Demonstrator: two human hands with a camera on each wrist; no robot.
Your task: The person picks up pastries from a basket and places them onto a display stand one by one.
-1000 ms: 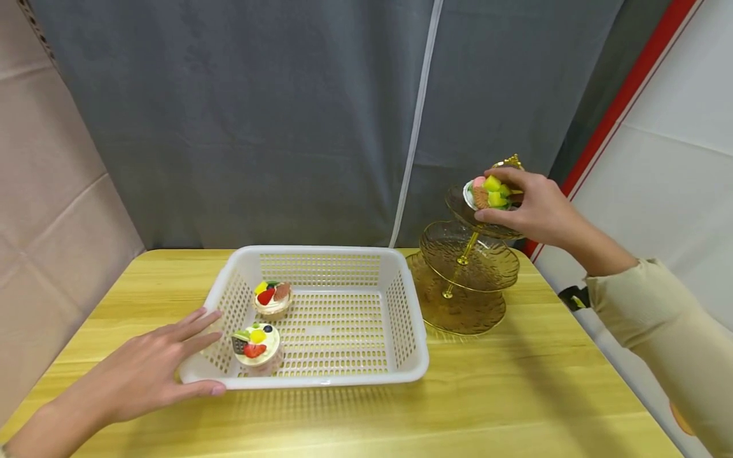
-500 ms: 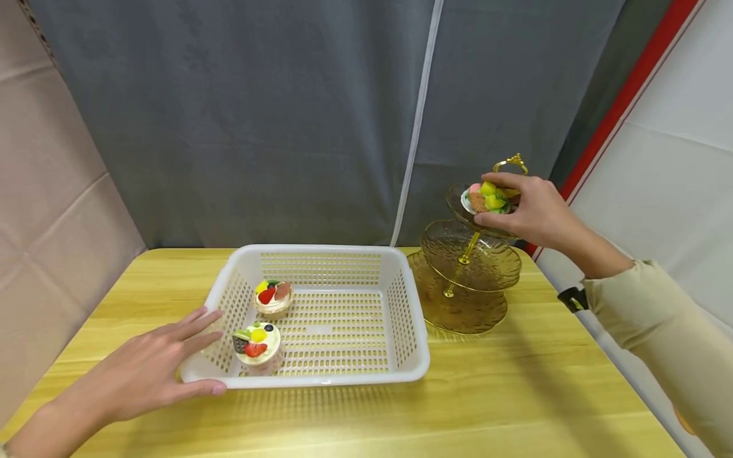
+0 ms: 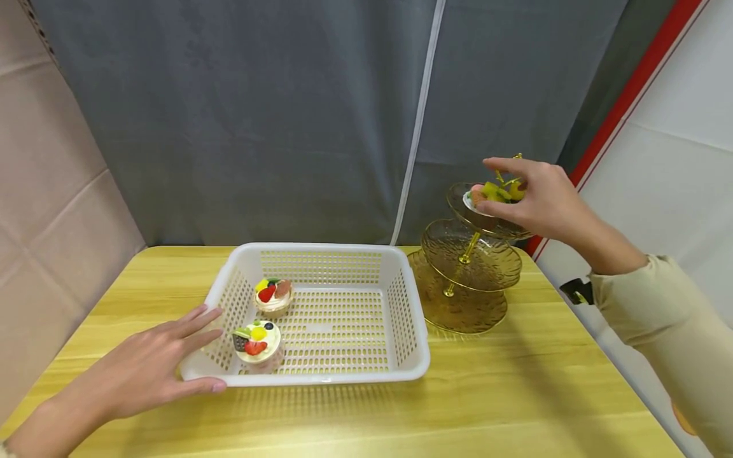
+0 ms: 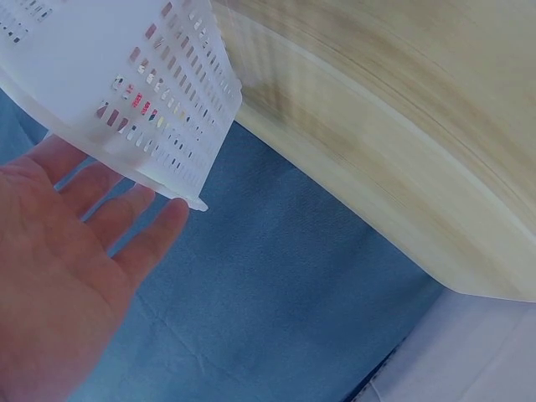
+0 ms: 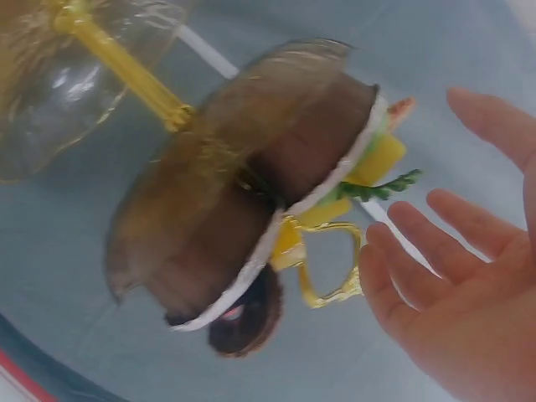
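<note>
Head view, looking forward and down across a wood-grain table (image 3: pixel 544 381). Seen at right, the right hand (image 3: pixel 544 194), in a beige sleeve (image 3: pixel 658 312), poised at the top plate of an amber, gold-trimmed three-tier dessert stand (image 3: pixel 458 312), with thumb and fingers well parted and gripping nothing. Set on that plate, a fruit-topped cupcake (image 3: pixel 472 200) with yellow chunks, a pink piece and a brown biscuit, partly masked by the thumb. (Hard to judge from overhead, that gap; plainer in the right wrist view, with fingertips just apart from the toppings.) Shown there too, slightly blurred, a pair of cakes in brown cups with white rims, side by side near a gold loop handle (image 5: pixel 331 298), with a dark round piece (image 5: pixel 249 320) beside one.

Spread at left, the left hand (image 3: pixel 154 362), with extended fingers resting on the left end of a white perforated basket (image 3: pixel 329 380), curled around nothing. Clear in the left wrist view, fingertips against the rim. Placed inside, toward the basket's left end, a cream tart (image 3: pixel 273 308) with strawberry and biscuit, and, nearer the front, a pale dessert cup (image 3: pixel 265 360) with fruit. Hung behind, a grey curtain (image 3: pixel 275 127).
</note>
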